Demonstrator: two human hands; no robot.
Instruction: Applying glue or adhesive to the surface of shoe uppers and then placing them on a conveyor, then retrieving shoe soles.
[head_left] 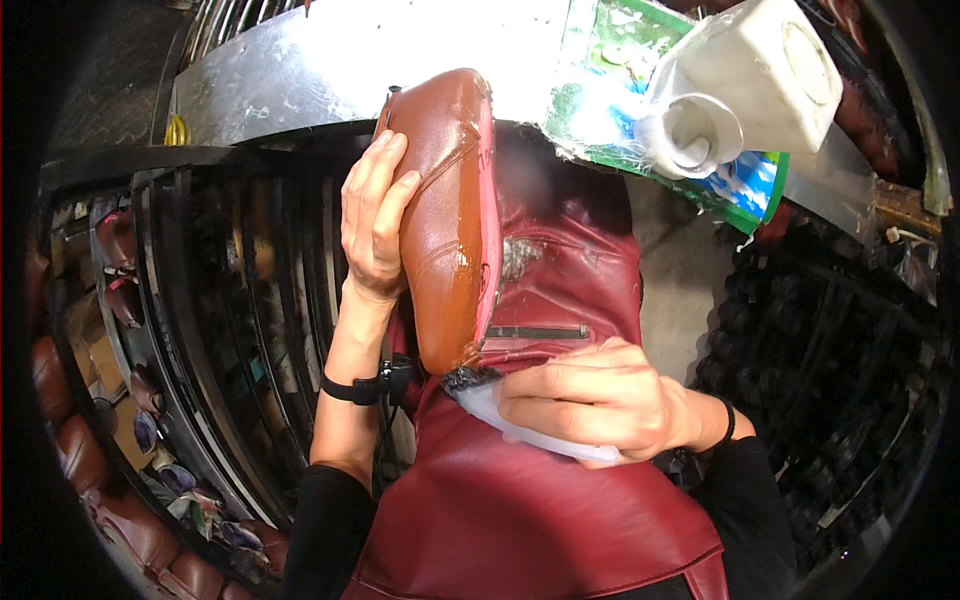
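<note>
A brown leather shoe upper [440, 170] stands on its side over my lap, with a pink edge along its right side and a shiny wet-looking band beside that edge. My left hand [378, 215] grips it from the left, fingers spread over the leather. In my right hand [600, 395] is a brush with a pale plastic handle [540, 425]. Its dark bristles [465, 382] touch the near tip of the shoe. A dark red apron [540, 510] covers my lap beneath both hands.
Ahead lies a metal tabletop [300, 75]. At its right, a white plastic container [760, 70] with a cut opening stands on a green and blue sheet [590, 110]. Dark metal racks [170, 280] with brown shoes [130, 515] line the left; dark shapes fill the right.
</note>
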